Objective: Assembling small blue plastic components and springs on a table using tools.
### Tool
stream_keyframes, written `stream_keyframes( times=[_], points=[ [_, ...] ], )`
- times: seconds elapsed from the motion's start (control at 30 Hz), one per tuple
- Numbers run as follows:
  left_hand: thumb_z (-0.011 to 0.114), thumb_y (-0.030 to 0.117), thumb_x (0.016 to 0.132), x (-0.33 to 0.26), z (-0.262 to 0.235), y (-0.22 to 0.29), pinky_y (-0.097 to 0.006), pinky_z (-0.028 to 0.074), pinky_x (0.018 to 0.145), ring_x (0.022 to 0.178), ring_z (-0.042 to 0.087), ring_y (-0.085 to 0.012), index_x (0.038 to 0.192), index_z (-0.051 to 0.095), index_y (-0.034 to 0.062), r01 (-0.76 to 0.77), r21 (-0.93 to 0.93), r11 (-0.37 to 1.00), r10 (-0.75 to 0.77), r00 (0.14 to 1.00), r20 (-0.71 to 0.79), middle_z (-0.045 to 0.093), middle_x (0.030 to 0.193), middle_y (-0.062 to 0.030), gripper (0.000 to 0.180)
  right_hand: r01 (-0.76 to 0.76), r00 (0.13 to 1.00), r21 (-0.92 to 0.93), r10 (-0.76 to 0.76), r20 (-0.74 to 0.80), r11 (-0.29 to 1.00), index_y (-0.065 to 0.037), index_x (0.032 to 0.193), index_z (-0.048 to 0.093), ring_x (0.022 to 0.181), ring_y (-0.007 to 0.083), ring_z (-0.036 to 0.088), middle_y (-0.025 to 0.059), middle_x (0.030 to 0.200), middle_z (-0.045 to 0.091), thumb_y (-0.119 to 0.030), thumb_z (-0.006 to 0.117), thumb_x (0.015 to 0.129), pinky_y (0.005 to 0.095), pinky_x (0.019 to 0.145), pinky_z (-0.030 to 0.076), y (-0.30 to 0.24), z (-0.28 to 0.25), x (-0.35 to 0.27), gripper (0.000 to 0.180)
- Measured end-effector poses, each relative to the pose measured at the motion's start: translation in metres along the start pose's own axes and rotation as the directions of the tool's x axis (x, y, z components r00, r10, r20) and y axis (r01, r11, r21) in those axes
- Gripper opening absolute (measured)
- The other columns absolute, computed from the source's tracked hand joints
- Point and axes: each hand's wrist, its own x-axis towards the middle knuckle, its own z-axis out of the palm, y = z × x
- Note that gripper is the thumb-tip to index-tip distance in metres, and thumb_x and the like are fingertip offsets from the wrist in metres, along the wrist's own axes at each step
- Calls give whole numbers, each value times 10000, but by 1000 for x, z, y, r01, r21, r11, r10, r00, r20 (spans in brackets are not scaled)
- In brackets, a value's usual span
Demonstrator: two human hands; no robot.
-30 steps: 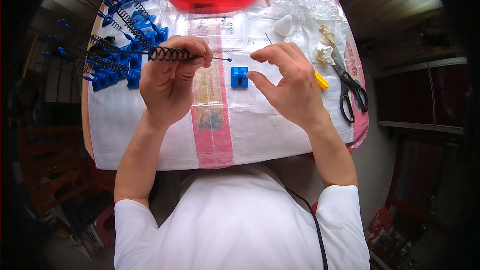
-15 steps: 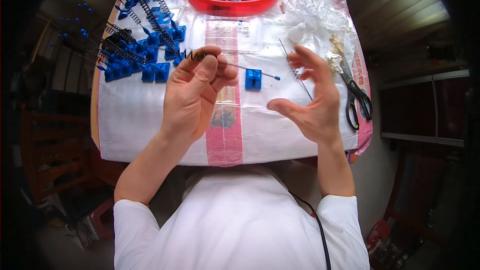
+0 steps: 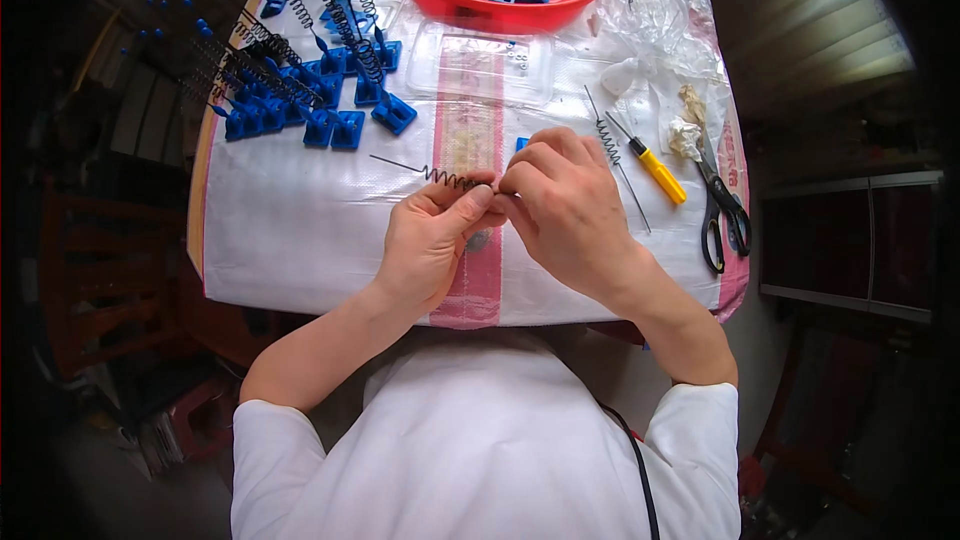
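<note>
Between the fingertips of my left hand (image 3: 432,240) is a black coiled spring wire (image 3: 445,178), its straight end pointing to the far left. My right hand (image 3: 568,202) is closed in a pinch right against the left fingertips, at the wire's other end. Its fingers hide that end, where the blue tip showed earlier. Just beyond the right hand, a small blue block (image 3: 522,143) is mostly covered. Another coiled spring wire (image 3: 610,145) lies to the right of that hand, beside a screwdriver (image 3: 657,175) with a yellow handle.
Blue bases (image 3: 318,126) with upright springs and blue-tipped rods crowd the far left. At the back stand a red basin (image 3: 490,15) with blue parts and a clear plastic tray (image 3: 480,92). On the right lie black scissors (image 3: 715,215), crumpled paper (image 3: 685,138) and clear plastic bags (image 3: 655,15).
My right hand has come left and closed at the left fingertips, uncovering the screwdriver. My left hand has lowered with the wire. The view has shifted slightly.
</note>
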Motion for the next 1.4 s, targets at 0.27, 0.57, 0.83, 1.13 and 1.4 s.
stream_keyframes(
  times=[0.27, 0.57, 0.83, 1.13, 1.4],
  points=[
    [600, -14, 945, -45, -21, 54, -283, 558, 832, 927, 664, -149, 1293, 557, -60, 258, 593, 762, -337, 941, 23, 665, 1084, -104, 354, 33, 999, -33, -32, 44, 999, -59, 751, 647, 1052, 252, 536, 46, 965, 607, -83, 714, 727, 385, 864, 403, 0, -8, -24, 76],
    [660, 68, 936, -2, 9, 118, -335, 527, 944, 1122, 655, -219, 1306, 559, -58, -618, 785, -46, 758, 490, 430, 675, 1186, -177, 404, 105, 970, -134, -72, 233, 985, -61, 744, 658, 1056, 244, 501, 39, 996, 567, -109, 759, 693, 378, 890, 400, 7, 2, -34, 123],
    [653, 162, 974, 66, 14, 126, -321, 549, 936, 1072, 695, -228, 1262, 578, -37, -665, 747, -17, 862, 369, 347, 711, 1119, -171, 357, 189, 967, -61, -197, -163, 980, -42, 809, 628, 708, 274, 607, 115, 732, 604, -136, 694, 858, 400, 669, 479, 9, -50, 72, 125],
    [690, 181, 960, 77, 28, 127, -252, 565, 782, 884, 729, -149, 1075, 643, -11, -744, 661, 97, 892, 360, 275, 745, 906, -100, 229, 408, 913, 175, -407, -46, 896, 44, 981, 665, 812, 346, 697, 188, 841, 699, -24, 634, 874, 432, 709, 544, -5, -67, 195, 131],
    [656, 160, 979, 76, 10, 122, -263, 558, 858, 1002, 702, -155, 1145, 644, 12, -643, 765, 12, 781, 484, 395, 734, 1037, -93, 222, 335, 942, 239, -327, -71, 912, 11, 942, 709, 794, 253, 718, 139, 843, 723, -55, 680, 889, 357, 736, 575, 2, -82, 200, 90]
  ],
)
